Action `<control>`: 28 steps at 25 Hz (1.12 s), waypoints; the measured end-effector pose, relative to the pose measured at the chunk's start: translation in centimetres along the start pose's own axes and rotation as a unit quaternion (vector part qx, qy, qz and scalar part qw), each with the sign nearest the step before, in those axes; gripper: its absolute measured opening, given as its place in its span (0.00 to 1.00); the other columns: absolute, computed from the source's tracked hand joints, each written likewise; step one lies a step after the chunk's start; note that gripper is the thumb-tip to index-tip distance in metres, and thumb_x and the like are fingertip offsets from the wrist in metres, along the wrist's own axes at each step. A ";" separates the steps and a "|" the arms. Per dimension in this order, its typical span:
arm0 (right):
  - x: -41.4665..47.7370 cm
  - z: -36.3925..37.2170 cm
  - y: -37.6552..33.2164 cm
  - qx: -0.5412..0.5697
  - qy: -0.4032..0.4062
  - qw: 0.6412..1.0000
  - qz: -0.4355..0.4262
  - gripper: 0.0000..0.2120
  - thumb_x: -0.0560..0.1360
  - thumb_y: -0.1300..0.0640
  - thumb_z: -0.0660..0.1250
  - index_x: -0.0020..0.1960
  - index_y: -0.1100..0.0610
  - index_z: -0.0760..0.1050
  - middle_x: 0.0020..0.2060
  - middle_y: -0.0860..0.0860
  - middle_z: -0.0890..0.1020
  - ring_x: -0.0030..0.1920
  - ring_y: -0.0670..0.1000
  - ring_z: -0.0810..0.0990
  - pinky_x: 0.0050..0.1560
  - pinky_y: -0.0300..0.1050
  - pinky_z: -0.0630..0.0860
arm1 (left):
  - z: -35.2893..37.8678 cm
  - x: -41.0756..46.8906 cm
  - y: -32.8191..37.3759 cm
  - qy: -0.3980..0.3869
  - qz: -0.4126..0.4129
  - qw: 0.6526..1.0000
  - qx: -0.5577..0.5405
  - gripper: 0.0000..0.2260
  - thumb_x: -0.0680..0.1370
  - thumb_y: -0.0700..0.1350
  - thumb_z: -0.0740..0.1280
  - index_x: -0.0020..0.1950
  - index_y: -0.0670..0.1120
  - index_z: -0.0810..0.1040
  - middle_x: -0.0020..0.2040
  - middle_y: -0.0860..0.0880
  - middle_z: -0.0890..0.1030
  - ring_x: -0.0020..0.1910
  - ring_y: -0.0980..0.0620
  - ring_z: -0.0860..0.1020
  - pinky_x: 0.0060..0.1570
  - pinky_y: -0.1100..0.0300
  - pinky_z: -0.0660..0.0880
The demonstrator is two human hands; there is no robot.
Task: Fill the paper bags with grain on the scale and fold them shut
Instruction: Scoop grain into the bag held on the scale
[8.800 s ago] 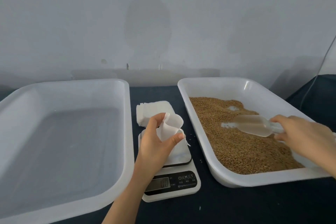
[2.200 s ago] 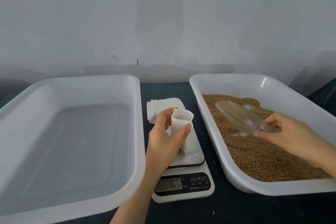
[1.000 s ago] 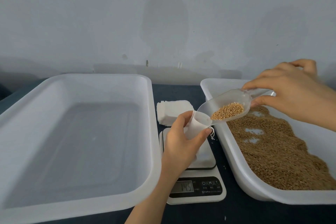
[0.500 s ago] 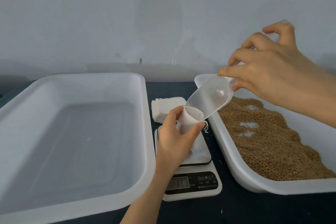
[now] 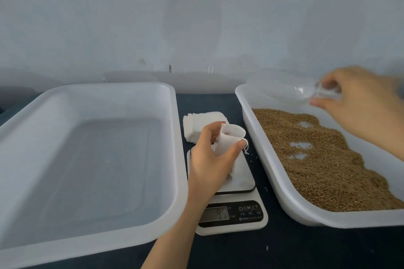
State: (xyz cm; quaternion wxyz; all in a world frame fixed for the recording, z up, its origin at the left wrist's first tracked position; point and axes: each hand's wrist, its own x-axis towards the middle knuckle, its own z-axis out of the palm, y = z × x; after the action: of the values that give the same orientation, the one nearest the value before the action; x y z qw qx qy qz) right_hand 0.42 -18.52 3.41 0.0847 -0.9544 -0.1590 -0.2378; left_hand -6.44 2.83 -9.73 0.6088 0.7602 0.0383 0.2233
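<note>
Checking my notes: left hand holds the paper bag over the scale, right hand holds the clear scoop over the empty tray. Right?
No. In the head view the right hand holds the clear scoop over the tray of grain, not the empty tray. The left hand does hold the paper bag over the scale.

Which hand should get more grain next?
The right hand: it pinches the clear scoop above the grain tray. The left hand is busy holding the paper bag open on the scale.
</note>
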 end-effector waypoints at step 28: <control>-2.6 8.5 3.2 -0.018 -0.337 0.932 0.133 0.14 0.74 0.48 0.68 0.55 0.55 0.75 0.43 0.48 0.79 0.36 0.44 0.75 0.32 0.35 0.70 | 0.1 0.1 -0.4 0.000 -0.002 1.000 0.026 0.20 0.70 0.57 0.73 0.58 0.63 0.68 0.51 0.70 0.73 0.53 0.73 0.71 0.45 0.83 0.66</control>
State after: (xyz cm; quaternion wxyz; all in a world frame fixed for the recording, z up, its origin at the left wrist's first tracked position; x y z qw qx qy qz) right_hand 3.00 -20.21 -5.51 0.0397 -0.9923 -0.0453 0.1082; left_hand -6.20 2.88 -10.07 0.5892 0.7758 0.0463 0.2211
